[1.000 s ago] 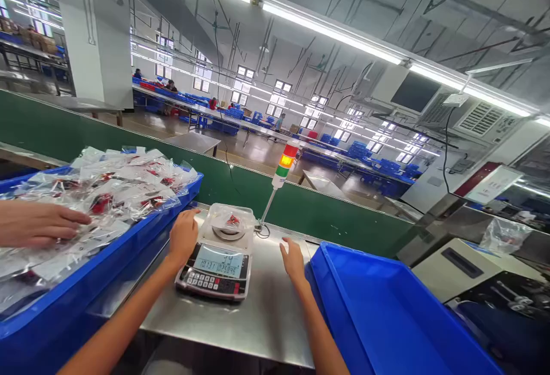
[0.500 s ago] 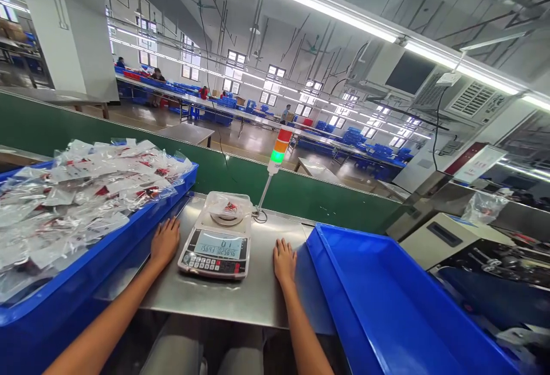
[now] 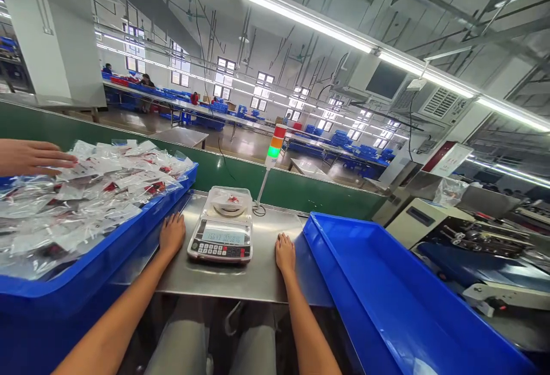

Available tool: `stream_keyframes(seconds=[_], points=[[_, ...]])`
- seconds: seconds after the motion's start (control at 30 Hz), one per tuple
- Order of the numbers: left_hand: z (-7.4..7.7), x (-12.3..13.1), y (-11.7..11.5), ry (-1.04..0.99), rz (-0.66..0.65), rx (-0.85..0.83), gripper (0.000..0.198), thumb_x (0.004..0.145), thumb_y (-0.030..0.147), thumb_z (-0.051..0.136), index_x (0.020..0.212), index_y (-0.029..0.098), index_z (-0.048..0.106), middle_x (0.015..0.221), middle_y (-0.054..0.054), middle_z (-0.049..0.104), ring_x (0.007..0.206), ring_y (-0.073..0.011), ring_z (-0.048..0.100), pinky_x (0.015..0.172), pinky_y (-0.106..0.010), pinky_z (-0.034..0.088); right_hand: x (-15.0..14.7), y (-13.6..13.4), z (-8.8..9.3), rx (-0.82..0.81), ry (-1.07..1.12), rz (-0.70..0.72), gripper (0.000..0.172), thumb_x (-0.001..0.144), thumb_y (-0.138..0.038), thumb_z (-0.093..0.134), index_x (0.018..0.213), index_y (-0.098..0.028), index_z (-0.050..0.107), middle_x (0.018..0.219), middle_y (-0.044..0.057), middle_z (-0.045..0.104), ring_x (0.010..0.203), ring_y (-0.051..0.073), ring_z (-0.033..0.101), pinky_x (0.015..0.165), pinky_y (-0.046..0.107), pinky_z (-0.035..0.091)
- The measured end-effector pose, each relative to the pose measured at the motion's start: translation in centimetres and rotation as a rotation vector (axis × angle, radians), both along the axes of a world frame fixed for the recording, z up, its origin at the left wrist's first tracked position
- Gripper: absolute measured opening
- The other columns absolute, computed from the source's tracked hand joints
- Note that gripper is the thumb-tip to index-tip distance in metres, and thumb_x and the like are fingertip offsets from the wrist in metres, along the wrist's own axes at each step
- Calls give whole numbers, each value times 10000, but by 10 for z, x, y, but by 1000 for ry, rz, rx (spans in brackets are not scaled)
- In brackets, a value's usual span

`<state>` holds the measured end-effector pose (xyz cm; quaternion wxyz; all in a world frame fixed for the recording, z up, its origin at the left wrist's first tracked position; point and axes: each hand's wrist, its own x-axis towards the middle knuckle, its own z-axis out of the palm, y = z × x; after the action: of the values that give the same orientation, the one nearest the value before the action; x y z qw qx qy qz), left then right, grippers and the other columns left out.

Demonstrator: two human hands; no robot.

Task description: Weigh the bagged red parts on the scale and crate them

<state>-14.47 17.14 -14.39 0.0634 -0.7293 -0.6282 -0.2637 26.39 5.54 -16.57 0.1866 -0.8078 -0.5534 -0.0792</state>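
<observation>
Head view: we record the person's left hand lying open and palm down on the stainless-steel desk, just beside the left edge of a digital counting scale. It is released and grasps nothing. The right hand lies open and flat on the desk to the right of the scale, also holding nothing. Neither hand touches the scale.

One clear polythene bag containing a small red item sits on the scale's round pan, overhanging it. The scale's display is too small for us to read. Left of the desk, a blue plastic crate holds a loose heap of similar bags. Another person's hand extends in from the left edge, just above that heap. A second blue plastic crate stands to the right of the right hand.

We judge the bag on the pan to be light, soft and slippery, and liable to slide against other film. We advise taking it by its flat edge between finger and thumb, clear of the contents. We cannot determine the item's stiffness.
</observation>
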Motion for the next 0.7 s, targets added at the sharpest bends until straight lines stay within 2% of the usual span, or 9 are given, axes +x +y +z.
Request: stream_keyframes(seconds=[0.17, 0.5, 0.7], points=[[2, 1, -1, -4, 14, 21, 469, 938, 134, 382, 1323, 112, 650, 1406, -190, 597, 1326, -336, 536, 1156, -533, 375, -2, 0, 2, 30, -9, -6, 448, 1028, -167, 358, 1399, -155, 607, 1484, 138, 549, 1412, 256, 445, 1173, 405, 300], [5, 2, -2, 39, 34, 10, 461, 960, 120, 329, 1275, 28, 653, 1397, -233, 591, 1324, -351, 536, 1150, -515, 379, 0, 2, -2, 22, -19, 1, 454, 1023, -152, 345, 1395, -142, 605, 1498, 137, 537, 1408, 247, 451, 1171, 380, 283], [7, 1, -2, 124, 43, -10, 434, 990, 143, 337, 1277, 69, 653, 1408, -201, 594, 1332, -322, 532, 1132, -473, 402, -1, 4, -6, 48, 6, -14, 451, 1023, -143, 336, 1384, -125, 606, 1501, 159, 528, 1413, 265, 448, 1182, 418, 272]])
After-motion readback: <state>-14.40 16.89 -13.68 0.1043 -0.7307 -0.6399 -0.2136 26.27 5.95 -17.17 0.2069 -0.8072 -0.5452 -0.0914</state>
